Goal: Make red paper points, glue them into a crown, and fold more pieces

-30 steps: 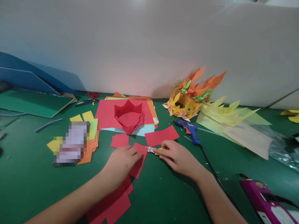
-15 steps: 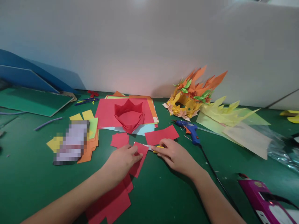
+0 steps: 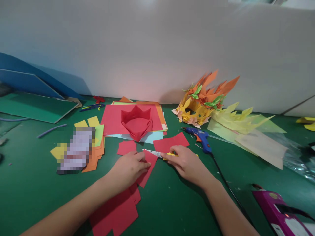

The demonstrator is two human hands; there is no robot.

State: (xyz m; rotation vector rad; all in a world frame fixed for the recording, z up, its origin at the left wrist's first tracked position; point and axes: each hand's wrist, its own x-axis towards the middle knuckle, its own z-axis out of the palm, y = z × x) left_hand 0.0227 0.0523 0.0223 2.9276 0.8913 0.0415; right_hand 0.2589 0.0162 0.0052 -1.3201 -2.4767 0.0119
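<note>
My left hand (image 3: 130, 168) is closed on a small piece of red paper (image 3: 150, 160), with thumb and fingers pressing it near the table. My right hand (image 3: 185, 164) grips a yellow-handled utility knife (image 3: 155, 153), its index finger stretched along it. The silver blade points left and lies against the upper edge of the paper. More red paper sheets (image 3: 120, 209) lie under my left forearm. Just beyond my hands are a red rectangle (image 3: 171, 141) and a smaller red piece (image 3: 126, 147).
A red folded paper crown (image 3: 136, 123) sits on stacked coloured sheets. Right of it are a blue glue gun (image 3: 201, 139) with its cord, an orange and yellow crown (image 3: 204, 98), and a pale yellow one (image 3: 236, 119). A purple box (image 3: 275, 209) stands front right; a blurred-out object (image 3: 77, 150) lies left.
The knife blade has moved slightly left and shows more of its length across the paper's top edge. My left hand stays on the paper. The view has shifted a little.
</note>
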